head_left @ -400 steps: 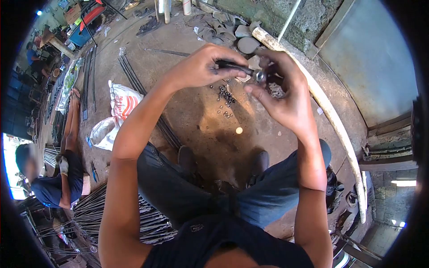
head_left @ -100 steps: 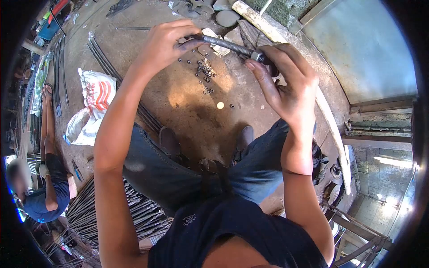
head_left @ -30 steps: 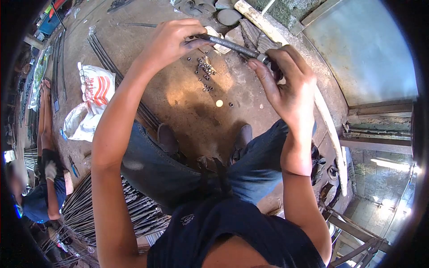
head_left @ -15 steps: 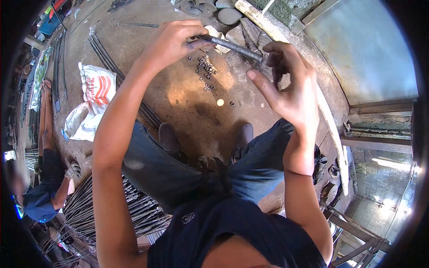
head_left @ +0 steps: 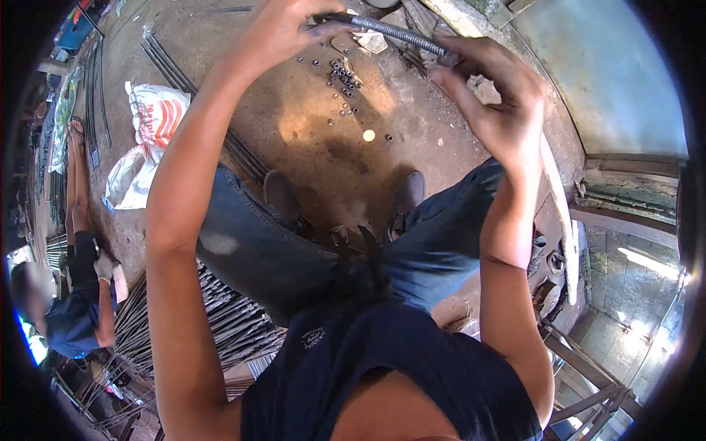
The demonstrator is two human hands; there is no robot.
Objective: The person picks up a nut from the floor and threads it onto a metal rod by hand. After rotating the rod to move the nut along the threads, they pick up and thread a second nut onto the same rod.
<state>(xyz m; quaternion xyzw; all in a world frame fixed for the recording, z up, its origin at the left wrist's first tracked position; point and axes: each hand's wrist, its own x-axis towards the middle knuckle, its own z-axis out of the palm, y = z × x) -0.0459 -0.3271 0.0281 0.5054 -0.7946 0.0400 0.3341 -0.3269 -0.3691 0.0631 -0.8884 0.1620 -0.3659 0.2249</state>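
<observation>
Since half a second ago, both hands are raised nearer to the top edge of the view, and the right hand (head_left: 500, 103), which was spread open beside the rod, is now closed on its end. One end of the threaded rod (head_left: 393, 31) is gripped by the left hand (head_left: 283, 29), whose top is partly cut by the picture edge. The other end is covered by the curled fingers (head_left: 471, 55) of the right hand, so the nut there cannot be seen. The rod is held level, above the floor, with both ends inside the hands.

Below the rod, a small pile of nuts (head_left: 346, 73) is scattered on the concrete floor (head_left: 309, 125), with a bare patch around them. This patch is limited by the two shoes (head_left: 283, 195) near the knees, by long steel bars (head_left: 173, 62) at the left, and by a pale curved pipe (head_left: 562, 198) at the right. A white sack (head_left: 151, 125) lies well apart at the left. Another person (head_left: 73, 309) sits at the left border, beside a bundle of rods (head_left: 220, 323).
</observation>
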